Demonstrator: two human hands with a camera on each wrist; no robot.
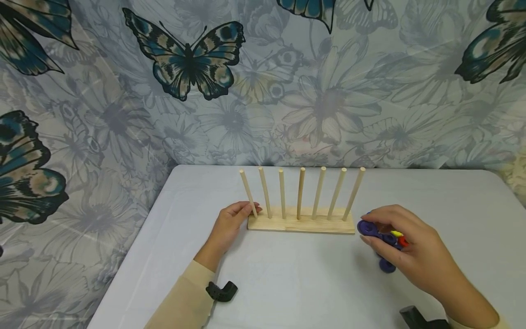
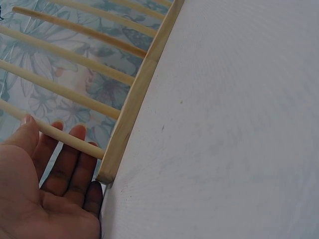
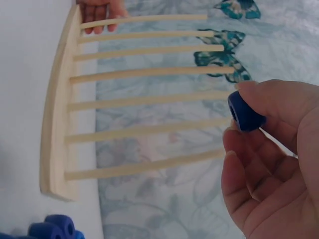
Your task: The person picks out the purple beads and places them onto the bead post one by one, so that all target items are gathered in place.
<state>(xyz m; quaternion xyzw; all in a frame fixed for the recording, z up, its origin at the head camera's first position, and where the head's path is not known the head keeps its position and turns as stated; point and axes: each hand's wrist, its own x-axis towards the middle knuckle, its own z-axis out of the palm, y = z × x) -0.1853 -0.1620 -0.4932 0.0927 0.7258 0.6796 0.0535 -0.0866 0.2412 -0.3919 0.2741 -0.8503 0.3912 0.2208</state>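
A wooden base [image 1: 302,224] with several upright wooden pegs stands on the table. My left hand [image 1: 227,227] is at its left end, holding the leftmost peg [image 2: 75,141] low down, with the thumb on one side and the fingers on the other. Thumb and fingertips of my right hand [image 1: 423,258] pinch a dark blue bead [image 3: 245,112] with a hole through it, to the right of the base. Below that hand lie more blue beads [image 1: 387,265], beside a yellow bead [image 1: 396,233] and a red bead [image 1: 403,241], partly hidden by the hand. No peg carries a bead.
The white table [image 1: 279,283] reaches back to a wall covering [image 1: 263,114] printed with butterflies and flowers. Black wrist mounts [image 1: 222,291] sit on both forearms, near the table's front.
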